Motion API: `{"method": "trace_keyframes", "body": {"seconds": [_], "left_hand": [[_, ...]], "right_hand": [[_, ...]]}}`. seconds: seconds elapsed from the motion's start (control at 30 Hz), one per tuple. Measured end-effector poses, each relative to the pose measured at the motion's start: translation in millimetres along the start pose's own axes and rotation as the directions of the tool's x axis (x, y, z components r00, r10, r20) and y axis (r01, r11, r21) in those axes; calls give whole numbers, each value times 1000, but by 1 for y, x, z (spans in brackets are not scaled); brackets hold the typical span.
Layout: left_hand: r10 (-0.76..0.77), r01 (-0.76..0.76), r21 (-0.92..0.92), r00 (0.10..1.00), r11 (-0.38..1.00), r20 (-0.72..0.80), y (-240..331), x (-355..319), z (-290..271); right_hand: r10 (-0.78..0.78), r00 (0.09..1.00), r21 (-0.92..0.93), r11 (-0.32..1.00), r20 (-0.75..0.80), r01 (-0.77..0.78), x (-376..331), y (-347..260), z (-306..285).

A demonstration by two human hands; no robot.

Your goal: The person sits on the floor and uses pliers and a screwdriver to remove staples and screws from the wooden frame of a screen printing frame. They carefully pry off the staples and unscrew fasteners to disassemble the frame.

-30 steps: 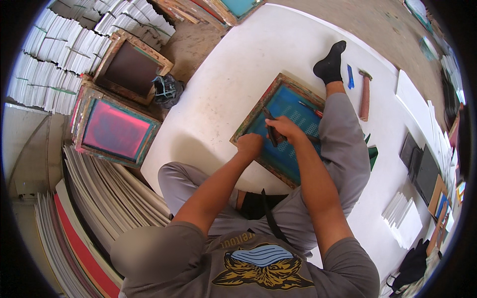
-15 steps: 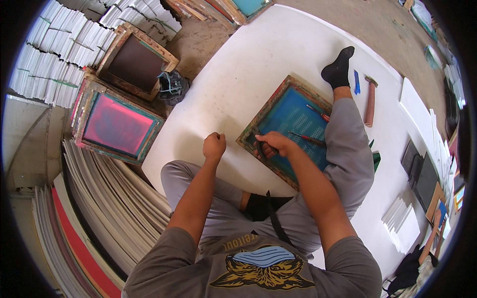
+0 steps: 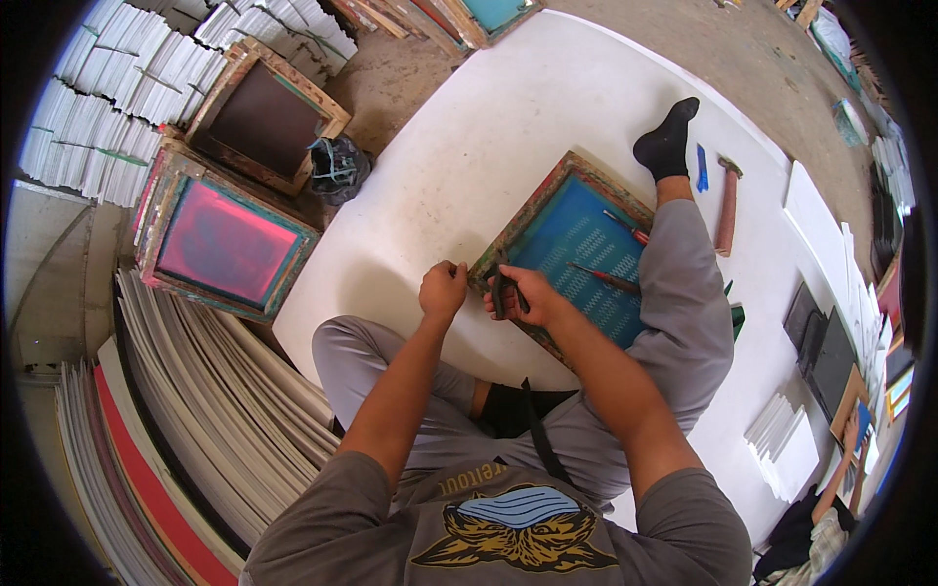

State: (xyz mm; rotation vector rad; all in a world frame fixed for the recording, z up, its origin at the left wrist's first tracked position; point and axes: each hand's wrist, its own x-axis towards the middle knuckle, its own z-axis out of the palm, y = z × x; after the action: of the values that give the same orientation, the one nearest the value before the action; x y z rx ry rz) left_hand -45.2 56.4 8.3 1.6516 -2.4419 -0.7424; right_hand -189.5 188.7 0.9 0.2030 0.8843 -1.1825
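Note:
In front of my crossed legs, a screen-printing frame with a worn wooden border and blue mesh lies on the white surface. My right hand is wrapped round a pair of dark pliers, over the frame's near left corner. Just left of that corner, my left hand is closed, fingers pinched; what they hold, if anything, is hidden. Two red-handled screwdrivers rest on the mesh, near my bent leg.
A hammer and a blue cutter lie beyond my right leg. Pink-mesh frame, dark frame and black bag stand left. Stacked sheets lie lower left. Another person's arm shows far right.
My left hand has moved right, toward the frame's corner. My right hand has shifted slightly left with the pliers, which now show more clearly. The two hands are closer together.

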Motion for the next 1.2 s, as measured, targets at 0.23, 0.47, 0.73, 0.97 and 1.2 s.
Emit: {"method": "trace_keyframes", "body": {"seconds": [0.23, 0.47, 0.73, 0.97, 1.2], "left_hand": [[64, -65, -30, 997, 997, -34, 4, -4, 14], [73, -74, -49, 997, 996, -16, 4, -7, 18], [140, -148, -72, 985, 986, -102, 4, -10, 20], [113, -136, -219, 987, 966, -116, -9, -5, 21], [-9, 321, -829, 934, 457, 356, -2, -5, -2]], "right_hand": [[-78, 987, -269, 963, -143, 37, -9, -5, 6], [-280, 936, -716, 697, -215, 44, -7, -11, 3], [-640, 764, -995, 91, -80, -28, -12, -6, -4], [-620, 773, -991, -82, 137, 110, -18, -11, 19], [-508, 835, -978, -111, 211, 179, -21, -2, 23]]}}
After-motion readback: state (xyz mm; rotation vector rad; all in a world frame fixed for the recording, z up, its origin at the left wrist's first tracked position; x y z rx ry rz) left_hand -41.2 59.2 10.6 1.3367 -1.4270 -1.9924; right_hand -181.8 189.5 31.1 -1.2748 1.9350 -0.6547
